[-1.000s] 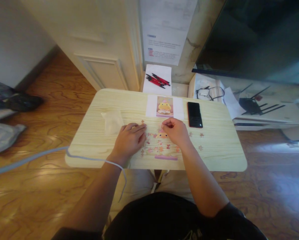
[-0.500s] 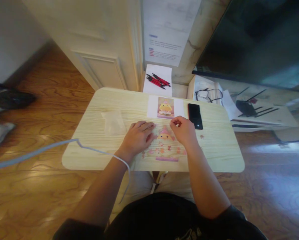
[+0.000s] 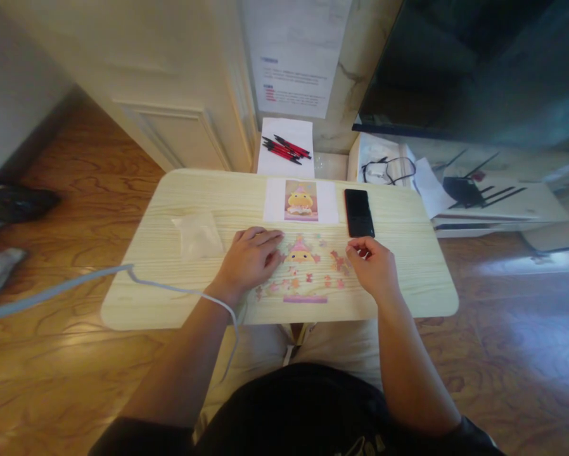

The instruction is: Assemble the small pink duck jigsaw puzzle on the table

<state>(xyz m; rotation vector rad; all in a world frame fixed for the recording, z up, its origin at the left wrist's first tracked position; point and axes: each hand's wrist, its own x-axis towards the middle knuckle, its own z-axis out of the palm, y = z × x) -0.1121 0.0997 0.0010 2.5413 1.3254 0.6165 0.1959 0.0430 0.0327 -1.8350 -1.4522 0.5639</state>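
Note:
My left hand [image 3: 253, 258] rests on the table with its fingers stretched out, beside the partly joined puzzle [image 3: 300, 254], which shows a yellow face with dark eyes and a pink hat. To the right, my right hand [image 3: 374, 263] has thumb and forefinger pinched together; whatever lies between them is too small to make out. Close by its fingertips is a cluster of brownish-pink puzzle pieces [image 3: 339, 263]. Several loose pieces [image 3: 294, 283] lie below the face, above a joined purple strip [image 3: 305, 299]. A printed reference picture [image 3: 301, 201] of the same figure lies behind the puzzle.
A black phone [image 3: 359, 214] lies at the table's back right, just beyond my right hand. On the left is a translucent plastic bag [image 3: 199, 235]. A pale cable [image 3: 170, 287] crosses my left forearm. Red pens [image 3: 286, 150] lie on paper behind the table [image 3: 408, 272].
My right hand has moved right and slightly down, from above the puzzle to the loose pieces by the phone. My left hand stays beside the puzzle. The view has shifted slightly.

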